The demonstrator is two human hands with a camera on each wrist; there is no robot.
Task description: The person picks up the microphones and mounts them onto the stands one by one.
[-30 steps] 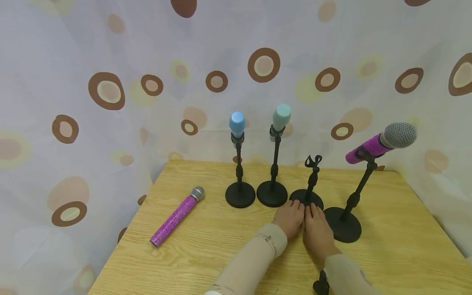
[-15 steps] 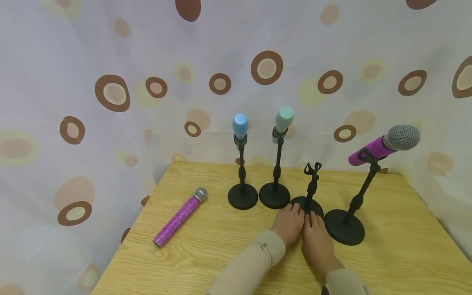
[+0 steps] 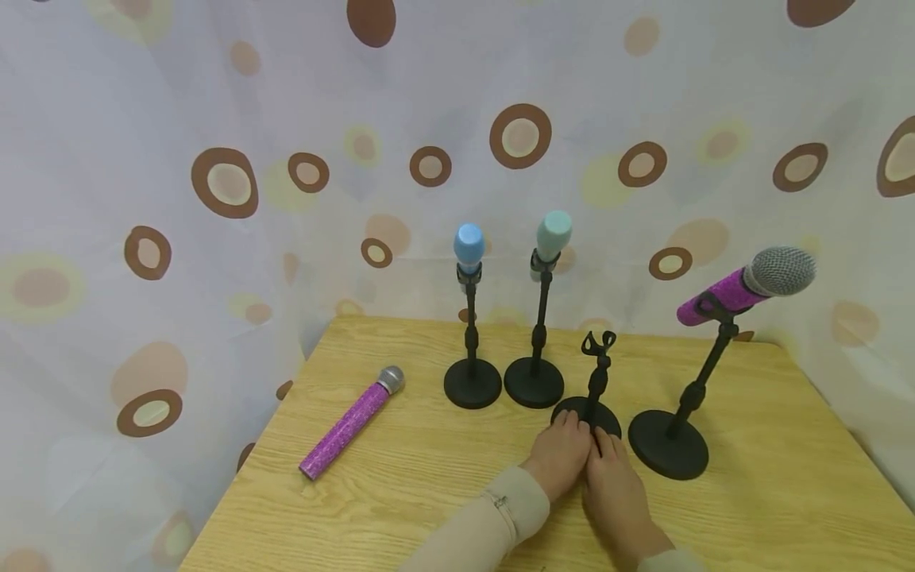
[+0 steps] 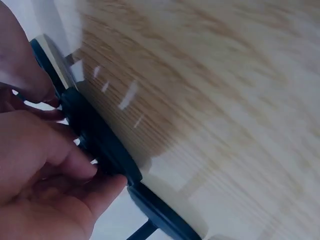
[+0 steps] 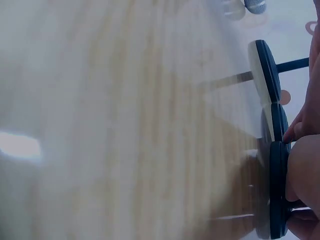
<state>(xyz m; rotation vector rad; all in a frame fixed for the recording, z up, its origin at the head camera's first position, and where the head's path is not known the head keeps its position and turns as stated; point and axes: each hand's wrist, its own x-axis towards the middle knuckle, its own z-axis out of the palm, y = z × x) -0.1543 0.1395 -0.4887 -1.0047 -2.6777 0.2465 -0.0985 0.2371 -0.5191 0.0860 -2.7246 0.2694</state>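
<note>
A short black microphone stand [image 3: 592, 397] with a bare clip stands on the table, right of centre. My left hand [image 3: 559, 454] grips the near left edge of its round base; in the left wrist view the curled fingers [image 4: 107, 195] lie on the base [image 4: 102, 137]. Against it, my right hand [image 3: 616, 496] holds the near right edge of the same base, seen edge-on in the right wrist view [image 5: 278, 192]. To the right, a taller stand [image 3: 672, 441] carries a purple glittery microphone [image 3: 732, 290] with a silver grille.
Two more black stands bear a blue-ended microphone [image 3: 469, 245] and a mint-green-ended one [image 3: 554, 234] behind my hands. On the left of the wooden table [image 3: 400, 492] lies another purple microphone [image 3: 350, 425]. A dotted curtain [image 3: 322, 246] hangs behind the table.
The short stand has slid toward me and slightly left, with both hands on its base. The head view has shifted a little; the other stands and the lying microphone keep their places.
</note>
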